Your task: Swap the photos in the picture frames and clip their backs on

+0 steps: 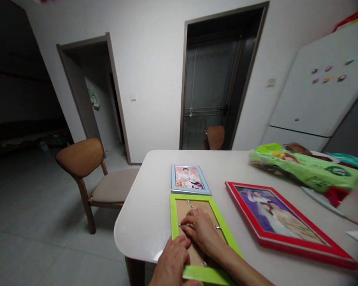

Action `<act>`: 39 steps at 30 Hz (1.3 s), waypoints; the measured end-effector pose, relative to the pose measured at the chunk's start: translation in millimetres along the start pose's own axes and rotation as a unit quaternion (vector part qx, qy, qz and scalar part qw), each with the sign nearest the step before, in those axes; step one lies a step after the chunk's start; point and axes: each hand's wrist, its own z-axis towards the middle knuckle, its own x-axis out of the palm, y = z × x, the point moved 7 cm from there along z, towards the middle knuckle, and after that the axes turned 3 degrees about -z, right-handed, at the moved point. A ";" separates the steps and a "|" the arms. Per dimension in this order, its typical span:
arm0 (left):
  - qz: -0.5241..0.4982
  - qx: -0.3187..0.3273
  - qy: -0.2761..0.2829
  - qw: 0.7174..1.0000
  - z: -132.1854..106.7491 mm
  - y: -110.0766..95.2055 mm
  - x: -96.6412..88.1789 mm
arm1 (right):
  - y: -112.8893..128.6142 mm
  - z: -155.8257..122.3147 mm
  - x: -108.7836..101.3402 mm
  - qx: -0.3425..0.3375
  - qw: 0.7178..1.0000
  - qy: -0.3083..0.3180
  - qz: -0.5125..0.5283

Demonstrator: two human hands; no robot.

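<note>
A lime-green picture frame (174, 216) lies face down on the table, its brown backing board (193, 254) upward. Small metal clips (217, 227) sit around the board's edges. My left hand (173, 260) grips the frame's near left side, fingers curled over the edge. Reaching across the board, my right hand (201, 230) has its fingertips closed at the metal clip on the left edge, which they partly cover. Just beyond lies a light-blue picture frame (207, 184), photo up. To the right is a larger red picture frame (304, 248) holding a photo of two people.
The white table (149, 206) has a rounded left corner. Green plastic packaging (304, 163) lies at its far right. A wooden chair (80, 159) stands left of the table, and another chair (214, 137) shows behind it. A white fridge (316, 91) stands at the right.
</note>
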 end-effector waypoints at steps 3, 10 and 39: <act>0.003 0.009 -0.008 1.000 0.3 0.2 -0.4 | 6.5 1.9 3.0 -0.034 0.999 0.019 -0.012; -0.002 0.046 -0.029 0.999 0.1 -2.3 -2.9 | 13.4 0.9 5.3 -0.093 0.995 0.043 -0.018; 0.145 0.079 -0.021 0.986 9.6 -2.2 15.2 | -42.0 -74.7 -51.0 0.035 0.971 -0.095 0.217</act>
